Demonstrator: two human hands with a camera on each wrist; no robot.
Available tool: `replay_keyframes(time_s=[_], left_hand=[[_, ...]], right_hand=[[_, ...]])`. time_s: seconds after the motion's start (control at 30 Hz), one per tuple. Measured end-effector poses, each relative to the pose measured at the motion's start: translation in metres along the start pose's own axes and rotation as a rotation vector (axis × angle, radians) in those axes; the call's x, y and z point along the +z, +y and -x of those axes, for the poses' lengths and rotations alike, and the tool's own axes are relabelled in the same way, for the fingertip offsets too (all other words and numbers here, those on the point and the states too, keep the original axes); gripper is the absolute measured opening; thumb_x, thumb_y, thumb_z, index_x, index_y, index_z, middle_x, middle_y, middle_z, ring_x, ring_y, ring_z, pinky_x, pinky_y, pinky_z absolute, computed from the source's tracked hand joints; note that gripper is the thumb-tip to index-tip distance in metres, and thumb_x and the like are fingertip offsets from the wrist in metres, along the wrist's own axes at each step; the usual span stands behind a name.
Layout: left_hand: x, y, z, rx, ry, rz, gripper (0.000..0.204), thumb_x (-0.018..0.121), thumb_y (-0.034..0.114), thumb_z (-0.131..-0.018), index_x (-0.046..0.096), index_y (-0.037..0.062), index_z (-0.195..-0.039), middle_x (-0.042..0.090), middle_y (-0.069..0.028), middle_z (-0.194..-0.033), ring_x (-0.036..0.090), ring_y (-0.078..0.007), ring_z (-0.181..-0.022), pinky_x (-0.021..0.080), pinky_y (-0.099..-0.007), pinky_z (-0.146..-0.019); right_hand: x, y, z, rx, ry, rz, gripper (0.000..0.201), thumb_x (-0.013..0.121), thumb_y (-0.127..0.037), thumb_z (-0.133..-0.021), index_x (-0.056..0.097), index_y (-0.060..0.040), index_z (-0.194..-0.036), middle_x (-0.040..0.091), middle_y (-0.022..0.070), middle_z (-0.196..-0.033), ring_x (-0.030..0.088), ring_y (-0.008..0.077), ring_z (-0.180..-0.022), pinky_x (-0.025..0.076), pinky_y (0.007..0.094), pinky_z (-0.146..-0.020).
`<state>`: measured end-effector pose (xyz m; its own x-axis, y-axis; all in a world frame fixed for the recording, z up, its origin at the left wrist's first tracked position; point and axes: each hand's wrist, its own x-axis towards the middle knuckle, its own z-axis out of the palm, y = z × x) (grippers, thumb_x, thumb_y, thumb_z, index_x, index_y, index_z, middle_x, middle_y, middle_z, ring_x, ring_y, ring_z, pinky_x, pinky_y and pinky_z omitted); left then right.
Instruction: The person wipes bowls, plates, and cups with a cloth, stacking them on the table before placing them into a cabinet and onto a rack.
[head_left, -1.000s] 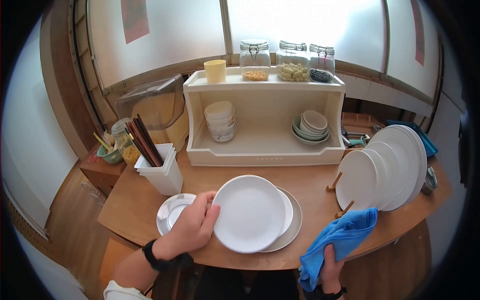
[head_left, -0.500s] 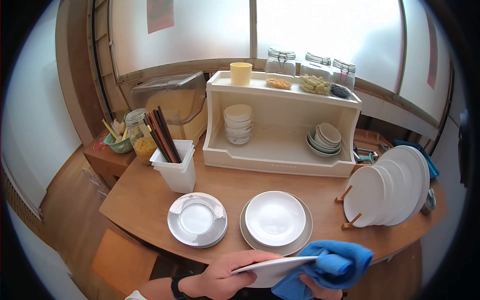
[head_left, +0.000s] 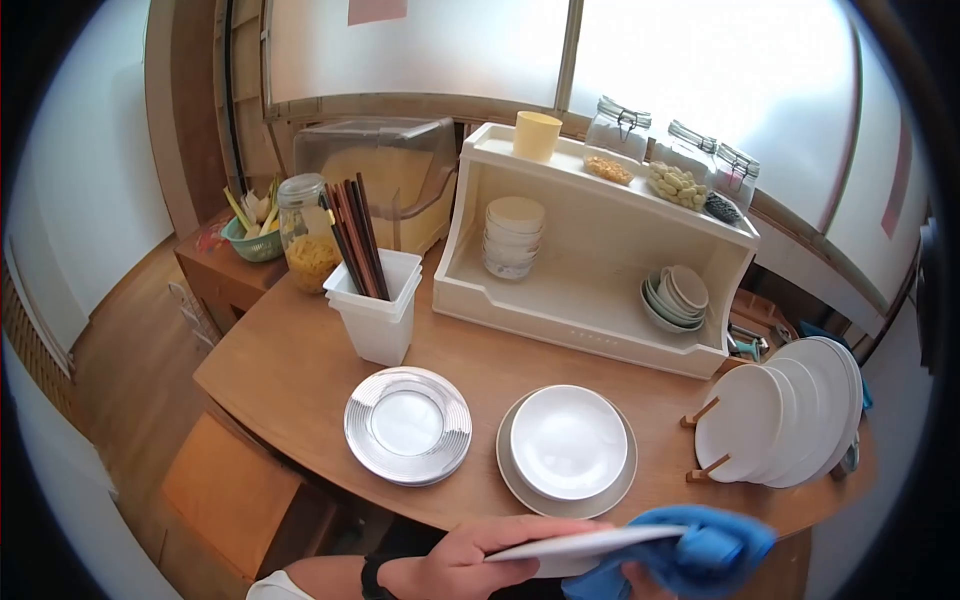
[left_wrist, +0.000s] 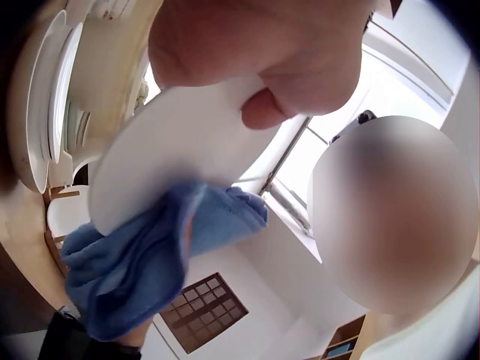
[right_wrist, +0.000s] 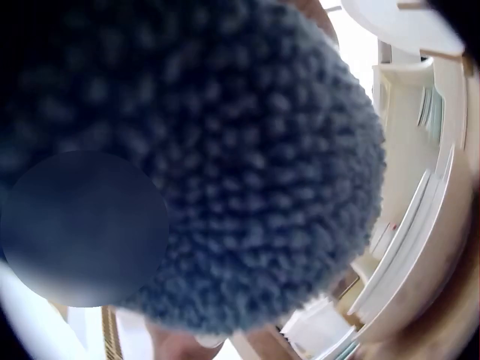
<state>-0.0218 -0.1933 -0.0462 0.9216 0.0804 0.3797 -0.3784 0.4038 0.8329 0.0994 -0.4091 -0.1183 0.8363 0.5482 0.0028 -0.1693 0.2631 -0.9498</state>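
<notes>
- Left hand [head_left: 455,565] has its grip on a white plate [head_left: 580,545], thumb on top and fingers curled under the rim, plate held nearly flat at the 6 o'clock edge of the head view, just off the tabletop [head_left: 290,370] edge.
- Right hand is buried in a blue cloth [head_left: 705,560], bunched over the plate's 3 o'clock rim; from the left wrist cam the cloth [left_wrist: 142,255] wraps under the plate [left_wrist: 172,150] too. Only a sliver of that hand shows, but the cloth is clearly gripped.
- Right wrist cam is basically all cloth [right_wrist: 187,150], blurry fuzz up close.
- Straight up at 12 o'clock from the held plate: a stack of white plates on a tan plate [head_left: 568,445], sitting on the tabletop.
- At 10 o'clock, a silver ribbed plate [head_left: 408,424], close beside that stack but not touching it.
- At 2 o'clock, a wooden rack of upright white plates [head_left: 775,420].
- Further back: white bin with chopsticks [head_left: 375,300] at 11 o'clock, white shelf unit [head_left: 600,240] with bowls inside and jars plus a yellow cup [head_left: 536,135] on top.
</notes>
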Motion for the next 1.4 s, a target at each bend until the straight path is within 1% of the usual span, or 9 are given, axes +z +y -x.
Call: replay_keyframes(time_s=[0.1,0.23,0.3,0.43,0.67,0.97,1.1,1.17,1.4], left_hand=[[0.011,-0.002,0.006,-0.083,0.061,-0.009,0.042,0.052,0.007,-0.090,0.049,-0.0069,-0.130,0.057,-0.0176,-0.126,0.055,-0.0238,-0.115,0.039,-0.0331,-0.101],[0.024,-0.037,0.009,0.415,0.212,-0.191,0.043,0.054,0.016,-0.095,0.045,-0.0043,-0.132,0.053,-0.0198,-0.129,0.052,-0.0267,-0.119,0.039,-0.0368,-0.101],[0.013,-0.026,0.017,-0.059,0.171,0.025,0.061,0.051,0.000,-0.087,0.027,-0.0060,-0.143,0.040,-0.0181,-0.143,0.042,-0.0250,-0.130,0.032,-0.0383,-0.109],[-0.018,-0.001,-0.007,-0.165,-0.171,0.092,0.060,0.050,0.004,-0.092,0.024,-0.0045,-0.145,0.039,-0.0140,-0.145,0.040,-0.0227,-0.132,0.028,-0.0366,-0.111],[0.029,-0.036,0.001,0.405,0.174,0.008,0.044,0.054,0.018,-0.095,0.042,-0.0029,-0.133,0.048,-0.0213,-0.132,0.050,-0.0288,-0.120,0.037,-0.0382,-0.102],[-0.013,-0.021,-0.003,-0.101,-0.315,0.136,0.060,0.045,0.006,-0.095,0.015,0.0013,-0.148,0.025,-0.0180,-0.150,0.033,-0.0258,-0.135,0.026,-0.0386,-0.111],[0.030,-0.051,0.004,0.428,0.181,0.043,0.048,0.053,0.022,-0.095,0.040,-0.0026,-0.134,0.046,-0.0226,-0.133,0.048,-0.0297,-0.121,0.037,-0.0403,-0.102],[0.034,-0.052,0.002,0.549,0.032,0.104,0.059,0.045,0.005,-0.095,0.017,0.0011,-0.147,0.026,-0.0175,-0.150,0.032,-0.0258,-0.136,0.026,-0.0394,-0.111],[-0.004,0.000,0.007,-0.056,-0.075,0.083,0.063,0.055,0.012,-0.089,0.027,-0.0042,-0.143,0.041,-0.0187,-0.142,0.043,-0.0282,-0.129,0.033,-0.0420,-0.107]], right_hand=[[-0.014,-0.006,-0.003,-0.114,0.000,0.193,0.054,0.067,-0.017,-0.087,0.043,-0.0025,-0.133,0.054,0.0107,-0.124,0.053,0.0256,-0.111,0.039,0.0403,-0.102],[-0.023,-0.005,-0.010,-0.265,-0.024,0.422,0.056,0.068,-0.015,-0.086,0.042,-0.0030,-0.134,0.053,0.0109,-0.125,0.051,0.0256,-0.113,0.037,0.0406,-0.103],[-0.027,-0.001,-0.007,-0.336,-0.020,0.530,0.058,0.069,-0.014,-0.086,0.042,-0.0032,-0.135,0.053,0.0111,-0.126,0.051,0.0256,-0.114,0.037,0.0407,-0.104],[-0.031,-0.003,-0.007,-0.501,-0.040,0.766,0.060,0.070,-0.012,-0.085,0.040,-0.0037,-0.137,0.052,0.0113,-0.128,0.050,0.0256,-0.116,0.035,0.0410,-0.105],[0.036,0.022,0.005,0.101,0.118,-0.180,0.054,0.048,-0.043,-0.096,0.041,-0.0083,-0.138,0.049,0.0084,-0.132,0.046,0.0232,-0.121,0.033,0.0396,-0.108],[0.051,-0.007,0.003,0.050,0.143,-0.261,0.054,0.042,-0.044,-0.099,0.040,-0.0085,-0.140,0.048,0.0066,-0.133,0.044,0.0214,-0.124,0.030,0.0382,-0.109],[0.038,0.054,0.005,-0.005,0.049,-0.498,0.050,0.042,-0.040,-0.100,0.041,-0.0073,-0.138,0.047,0.0066,-0.134,0.043,0.0212,-0.124,0.030,0.0376,-0.109],[0.028,0.082,0.008,0.209,-0.165,-1.178,0.047,0.044,-0.033,-0.100,0.040,-0.0063,-0.139,0.048,0.0082,-0.135,0.043,0.0243,-0.125,0.029,0.0406,-0.110],[-0.068,0.013,0.011,0.034,-0.069,-0.733,0.049,0.057,-0.024,-0.092,0.044,-0.0046,-0.135,0.051,0.0092,-0.130,0.048,0.0234,-0.120,0.035,0.0393,-0.105]])
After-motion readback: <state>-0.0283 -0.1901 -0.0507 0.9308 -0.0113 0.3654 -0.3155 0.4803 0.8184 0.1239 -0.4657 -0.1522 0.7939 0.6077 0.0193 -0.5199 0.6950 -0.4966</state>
